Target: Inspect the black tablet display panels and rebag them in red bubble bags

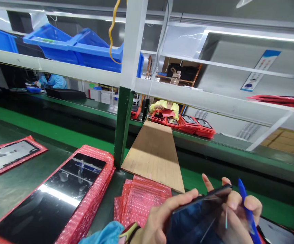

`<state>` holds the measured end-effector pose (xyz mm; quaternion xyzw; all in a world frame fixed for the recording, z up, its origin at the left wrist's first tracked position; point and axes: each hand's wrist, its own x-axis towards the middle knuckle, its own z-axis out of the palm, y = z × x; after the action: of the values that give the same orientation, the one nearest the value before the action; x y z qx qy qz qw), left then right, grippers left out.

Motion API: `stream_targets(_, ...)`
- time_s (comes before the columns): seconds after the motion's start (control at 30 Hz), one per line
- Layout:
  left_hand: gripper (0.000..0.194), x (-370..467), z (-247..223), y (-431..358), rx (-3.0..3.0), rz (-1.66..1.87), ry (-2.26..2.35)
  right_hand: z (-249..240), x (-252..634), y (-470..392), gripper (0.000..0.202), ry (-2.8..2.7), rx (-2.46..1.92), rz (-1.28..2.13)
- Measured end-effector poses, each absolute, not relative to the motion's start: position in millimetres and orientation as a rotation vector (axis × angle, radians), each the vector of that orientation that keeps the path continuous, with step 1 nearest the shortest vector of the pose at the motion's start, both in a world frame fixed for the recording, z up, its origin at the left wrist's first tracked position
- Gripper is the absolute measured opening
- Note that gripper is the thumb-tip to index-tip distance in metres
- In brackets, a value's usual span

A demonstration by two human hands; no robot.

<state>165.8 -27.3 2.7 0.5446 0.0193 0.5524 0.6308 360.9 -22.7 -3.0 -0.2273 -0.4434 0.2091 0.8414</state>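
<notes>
The left hand and right hand hold a dark panel between them, the right with a blue pen between its fingers. Pink bubble bags lie near the left hand. Further left, a glossy black screen rests on a pink padded stack. Beyond a wooden board, a person in yellow works behind red piles.

black panel, blue pen, red pouches

Bubble-wrap pouches between panel stack and handheld panel, board behind.
</notes>
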Motion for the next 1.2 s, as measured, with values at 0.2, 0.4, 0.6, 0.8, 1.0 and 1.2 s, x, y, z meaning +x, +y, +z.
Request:
stream_targets(0.2, 0.05, 154.3, 19.5, -38.3, 1.314, 1.249, 0.113, -6.7, 360.4, -23.0, 0.035, -0.852, -0.513, 0.42)
stream_targets(0.4, 0.047, 160.6, 11.9, -34.4, 1.319, 1.289, 0.014, -6.9, 358.6, -24.9, 0.047, -0.842, -0.535, 0.457)
stream_targets(0.6, 0.055, 173.4, -4.0, -19.8, 1.107, 1.326, 0.099, -6.2, 362.6, -27.3, 0.035, -0.771, -0.912, 0.636)
stream_targets(0.8, 0.036, 130.7, -50.3, -10.4, 0.875, 1.336, 0.684, -41.7, 351.1, -20.5, 0.037, -0.709, -1.106, 0.883)
stream_targets(1.0, 0.044, 70.9, -95.3, -30.5, 0.796, 1.076, 1.102, -95.5, 334.4, -5.1, 0.036, -0.716, -1.131, 0.94)
stream_targets(1.2, 0.038, 59.4, -96.9, -34.2, 0.696, 0.785, 1.087, -130.2, 315.0, 3.1, 0.029, -0.845, -1.131, 0.85)
